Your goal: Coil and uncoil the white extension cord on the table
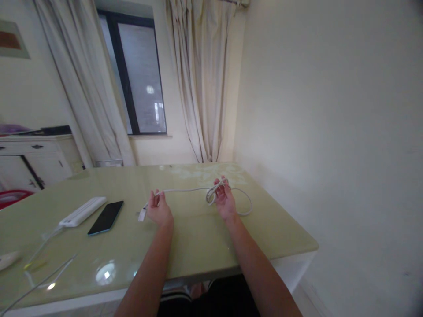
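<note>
A white cable runs between my two hands, held a little above the glossy green tabletop. My left hand pinches it close to one end, where a white plug hangs out past the fingers. Several loops of the same cable are gathered in my right hand, with the fingers curled round them. One wider loop sticks out to the right of that hand. The cable's other end cannot be made out among the coils.
Left of my hands lie a black phone and a white power strip with its cord. Another thin cable crosses the front left corner. A white object sits at the left edge. The wall borders the table's right side.
</note>
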{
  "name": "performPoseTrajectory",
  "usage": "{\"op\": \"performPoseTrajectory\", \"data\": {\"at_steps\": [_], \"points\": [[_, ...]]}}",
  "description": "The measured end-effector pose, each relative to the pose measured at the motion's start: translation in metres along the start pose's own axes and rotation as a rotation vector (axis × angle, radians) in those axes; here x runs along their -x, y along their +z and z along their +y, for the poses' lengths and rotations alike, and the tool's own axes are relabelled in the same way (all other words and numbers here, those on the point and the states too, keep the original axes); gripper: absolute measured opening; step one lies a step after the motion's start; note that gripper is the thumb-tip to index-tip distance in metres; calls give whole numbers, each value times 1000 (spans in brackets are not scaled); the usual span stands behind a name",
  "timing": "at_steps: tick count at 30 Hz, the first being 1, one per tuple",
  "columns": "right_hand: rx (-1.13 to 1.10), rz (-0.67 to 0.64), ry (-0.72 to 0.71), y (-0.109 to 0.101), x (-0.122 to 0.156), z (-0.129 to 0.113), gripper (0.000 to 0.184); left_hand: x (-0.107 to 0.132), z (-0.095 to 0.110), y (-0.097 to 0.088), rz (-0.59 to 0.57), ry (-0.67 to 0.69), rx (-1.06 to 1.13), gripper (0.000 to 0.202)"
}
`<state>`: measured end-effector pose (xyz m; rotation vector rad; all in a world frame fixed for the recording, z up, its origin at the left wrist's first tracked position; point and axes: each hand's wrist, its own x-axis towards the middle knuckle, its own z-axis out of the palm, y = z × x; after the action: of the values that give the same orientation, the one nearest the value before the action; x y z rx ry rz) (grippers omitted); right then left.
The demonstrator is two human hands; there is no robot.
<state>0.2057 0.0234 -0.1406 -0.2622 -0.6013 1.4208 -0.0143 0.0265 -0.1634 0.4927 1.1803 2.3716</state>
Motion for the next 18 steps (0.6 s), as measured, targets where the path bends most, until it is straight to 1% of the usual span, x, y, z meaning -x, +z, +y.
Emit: {"op": "performPoseTrajectory", "data": {"at_steps": [2,4,7,9,11,14,16,18], "points": [[-39,25,-26,0,-2,-2,31,-4,1,-2,42,99,17,53],[-52,48,-55,-1,-3,-4,28,-6,5,-3,57,171,42,52],[-64,58,-87,-3,-6,-9,27,-9,18,0,60,224,85,52],[-89,79,-94,-7,-11,-14,24,-15,30,1,77,261,93,50],[-140,141,-121,-13,-19,-22,18,-29,44,0,117,308,77,46],[-175,293,-184,-25,-34,-38,16,-59,64,-5,215,384,64,40],[-133,378,-166,-30,-44,-50,20,-78,76,-10,195,446,42,37],[-77,387,-90,-30,-52,-60,23,-92,85,-15,169,496,3,36]]}}
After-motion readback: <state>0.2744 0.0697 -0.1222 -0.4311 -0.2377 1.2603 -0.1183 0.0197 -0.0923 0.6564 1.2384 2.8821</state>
